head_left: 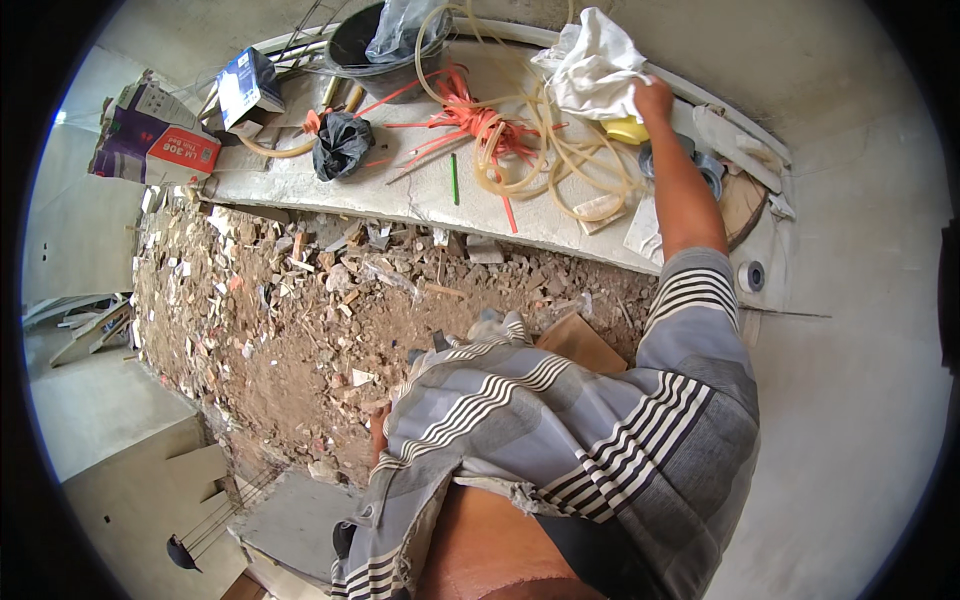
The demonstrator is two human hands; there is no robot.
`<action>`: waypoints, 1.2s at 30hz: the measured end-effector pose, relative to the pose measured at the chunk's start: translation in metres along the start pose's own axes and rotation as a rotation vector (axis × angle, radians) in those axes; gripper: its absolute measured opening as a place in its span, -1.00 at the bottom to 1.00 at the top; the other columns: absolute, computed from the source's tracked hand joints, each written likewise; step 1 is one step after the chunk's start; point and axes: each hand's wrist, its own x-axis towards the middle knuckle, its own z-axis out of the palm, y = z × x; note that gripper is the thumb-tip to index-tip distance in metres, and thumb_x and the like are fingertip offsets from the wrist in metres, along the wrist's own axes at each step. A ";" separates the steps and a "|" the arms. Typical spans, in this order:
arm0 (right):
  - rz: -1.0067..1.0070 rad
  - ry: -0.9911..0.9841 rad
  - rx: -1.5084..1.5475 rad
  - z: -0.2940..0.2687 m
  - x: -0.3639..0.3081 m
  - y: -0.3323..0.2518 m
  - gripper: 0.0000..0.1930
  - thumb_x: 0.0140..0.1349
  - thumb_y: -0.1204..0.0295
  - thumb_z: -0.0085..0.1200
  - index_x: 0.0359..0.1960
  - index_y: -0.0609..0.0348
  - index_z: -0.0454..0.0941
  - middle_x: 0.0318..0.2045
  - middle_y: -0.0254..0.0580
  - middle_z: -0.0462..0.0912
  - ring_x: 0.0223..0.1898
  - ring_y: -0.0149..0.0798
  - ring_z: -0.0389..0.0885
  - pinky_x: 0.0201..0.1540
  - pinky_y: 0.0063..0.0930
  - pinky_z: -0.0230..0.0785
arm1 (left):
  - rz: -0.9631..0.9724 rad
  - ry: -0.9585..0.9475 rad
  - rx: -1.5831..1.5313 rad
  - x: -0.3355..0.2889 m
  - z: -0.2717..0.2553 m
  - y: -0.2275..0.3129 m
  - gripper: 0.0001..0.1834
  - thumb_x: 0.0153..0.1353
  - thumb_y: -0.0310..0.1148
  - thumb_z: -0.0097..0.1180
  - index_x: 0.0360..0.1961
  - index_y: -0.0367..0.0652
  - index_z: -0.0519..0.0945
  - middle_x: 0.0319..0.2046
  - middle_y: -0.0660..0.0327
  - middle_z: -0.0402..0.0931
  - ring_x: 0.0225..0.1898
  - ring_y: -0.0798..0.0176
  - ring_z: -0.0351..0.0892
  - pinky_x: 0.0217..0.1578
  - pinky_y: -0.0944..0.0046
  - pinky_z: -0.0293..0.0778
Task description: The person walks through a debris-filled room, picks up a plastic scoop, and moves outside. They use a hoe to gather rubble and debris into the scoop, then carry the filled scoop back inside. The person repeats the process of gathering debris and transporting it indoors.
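Stretched out to the far right, my right hand (655, 100) is closed on a crumpled white cloth (595, 62) above a concrete ledge. Just below the cloth a yellow object (627, 130) shows in part, and coils of clear yellowish hose (575, 185) lie to its left. A bundle of orange-red plastic strips (468, 115) is tangled with the hose. Low at the left side of my striped shirt, only a small part of my left hand (380, 428) shows; its fingers are hidden by the sleeve and blur into the rubble.
The ledge (410, 200) also bears a black bucket (345, 55), a black plastic bag (343, 148), a green stick (455, 180), a blue-and-white box (250, 90), a purple-and-red carton (165, 140) and a small roll (751, 276). Broken rubble (290, 350) covers the ground below. A wall stands close at right.
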 end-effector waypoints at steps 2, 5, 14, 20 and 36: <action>0.311 0.128 0.158 -0.007 0.010 0.007 -0.50 0.18 0.11 0.13 -0.04 0.32 0.56 -0.06 0.19 0.61 -0.07 0.07 0.63 0.00 -0.18 0.43 | 0.007 0.007 -0.001 0.001 0.000 0.003 -0.46 0.24 0.01 0.12 -0.20 -0.38 0.64 -0.37 0.11 0.65 -0.37 0.31 0.56 -0.31 0.28 0.45; 0.549 0.228 1.138 -0.018 0.007 0.010 -0.47 0.16 0.21 0.19 0.04 0.37 0.46 -0.07 0.06 0.62 -0.12 -0.06 0.62 -0.06 -0.24 0.46 | 0.026 0.008 0.001 0.008 0.001 0.011 -0.46 0.23 0.02 0.12 -0.21 -0.38 0.64 -0.36 0.10 0.66 -0.37 0.30 0.57 -0.30 0.27 0.45; 0.247 0.054 1.303 -0.010 -0.050 0.044 -0.49 0.09 0.40 0.15 0.09 0.28 0.34 0.02 -0.02 0.45 0.08 -0.16 0.41 0.15 -0.31 0.25 | 0.090 0.032 -0.016 0.003 0.007 0.066 -0.45 0.21 0.02 0.10 -0.22 -0.39 0.65 -0.35 0.06 0.67 -0.36 0.28 0.59 -0.27 0.24 0.47; 0.160 -0.235 0.651 0.002 -0.057 0.087 -0.60 0.29 0.38 -0.16 0.08 0.32 0.49 0.01 -0.01 0.58 0.02 -0.16 0.52 0.12 -0.36 0.30 | -0.016 0.068 0.016 -0.010 0.013 0.083 -0.53 0.26 -0.10 0.09 -0.15 -0.40 0.62 -0.31 0.00 0.65 -0.31 0.21 0.65 -0.34 0.27 0.55; 0.247 -0.672 0.452 -0.088 -0.096 0.010 -0.52 0.32 -0.01 0.00 0.00 0.14 0.53 -0.23 -0.23 0.62 -0.20 -0.33 0.53 -0.30 -0.35 0.39 | -0.131 0.303 -0.097 -0.008 0.029 0.033 -0.51 0.12 0.01 0.10 -0.39 -0.30 0.68 -0.49 -0.04 0.64 -0.40 0.07 0.66 -0.31 0.10 0.50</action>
